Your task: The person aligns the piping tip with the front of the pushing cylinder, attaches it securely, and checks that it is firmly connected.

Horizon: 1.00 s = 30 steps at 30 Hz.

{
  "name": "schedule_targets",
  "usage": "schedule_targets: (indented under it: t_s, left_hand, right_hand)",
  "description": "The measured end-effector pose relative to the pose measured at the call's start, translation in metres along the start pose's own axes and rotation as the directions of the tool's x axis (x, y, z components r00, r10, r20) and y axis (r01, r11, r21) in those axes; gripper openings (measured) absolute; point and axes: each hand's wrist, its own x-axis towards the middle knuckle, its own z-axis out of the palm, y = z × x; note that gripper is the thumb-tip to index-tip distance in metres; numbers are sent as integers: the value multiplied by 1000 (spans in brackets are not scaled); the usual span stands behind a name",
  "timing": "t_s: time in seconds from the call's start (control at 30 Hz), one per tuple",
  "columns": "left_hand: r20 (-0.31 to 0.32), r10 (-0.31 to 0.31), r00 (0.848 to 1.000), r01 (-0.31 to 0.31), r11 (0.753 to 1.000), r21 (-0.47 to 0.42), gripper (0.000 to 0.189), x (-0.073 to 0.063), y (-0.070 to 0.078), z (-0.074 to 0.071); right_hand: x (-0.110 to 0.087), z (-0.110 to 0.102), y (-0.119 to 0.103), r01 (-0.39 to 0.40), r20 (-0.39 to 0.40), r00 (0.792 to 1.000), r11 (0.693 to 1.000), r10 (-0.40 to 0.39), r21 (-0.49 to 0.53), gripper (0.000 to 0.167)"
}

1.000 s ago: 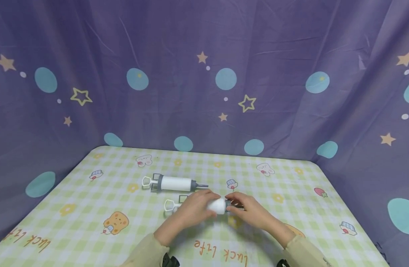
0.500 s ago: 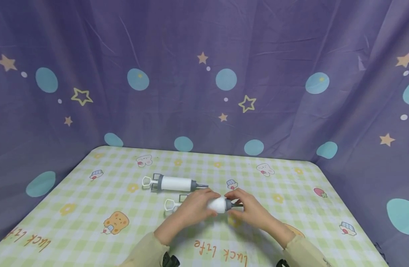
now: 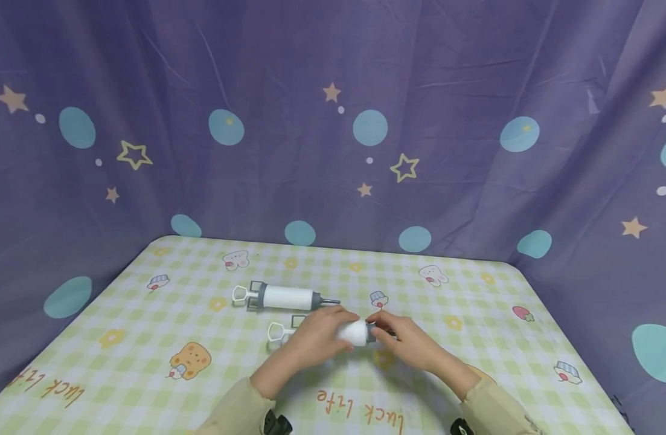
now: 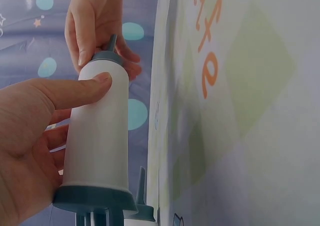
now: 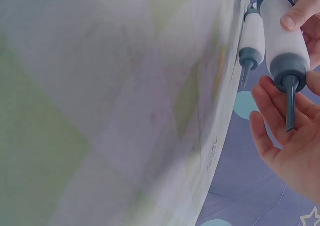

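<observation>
A large white syringe (image 3: 354, 333) with a grey screw cap, grey nozzle and white looped plunger handle is held slightly above the table. My left hand (image 3: 317, 339) wraps its barrel, thumb along the near side. At the nozzle end, my right hand (image 3: 411, 342) pinches the grey cap (image 5: 291, 70) between thumb and fingertips. The right wrist view shows the nozzle (image 5: 290, 106) pointing toward that palm, other fingers spread around it. From the left wrist, the grey flange (image 4: 95, 198) shows at the barrel's other end. A matching second syringe (image 3: 288, 298) lies just behind.
The table (image 3: 148, 320) wears a green-and-white checked cloth with printed cartoons and lettering. A purple curtain (image 3: 289, 169) with stars and dots hangs behind it and along both sides.
My right fingers were spread more loosely around the cap half a second ago, with the nozzle showing; now they close in on the cap. My left hand keeps its hold on the barrel.
</observation>
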Motion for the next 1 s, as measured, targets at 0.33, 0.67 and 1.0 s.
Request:
schedule_targets:
  t_s: [0.33,0.67,1.0]
  left_hand:
    - [-9,0,1000,1,1000,2,49,-1,1,-1]
    - [-17,2,1000,-2,1000,-1,49,-1,0,1]
    - [-28,6,1000,-6,1000,5,48,-2,1,3]
  right_hand:
    - [0,-1,1,2,-12,1000,1000,-2,0,38]
    - [-2,2,-1,134,-110,984,988,-142,-78,45]
    - [-2,2,-2,107,-114,987,992,-114,-66,32]
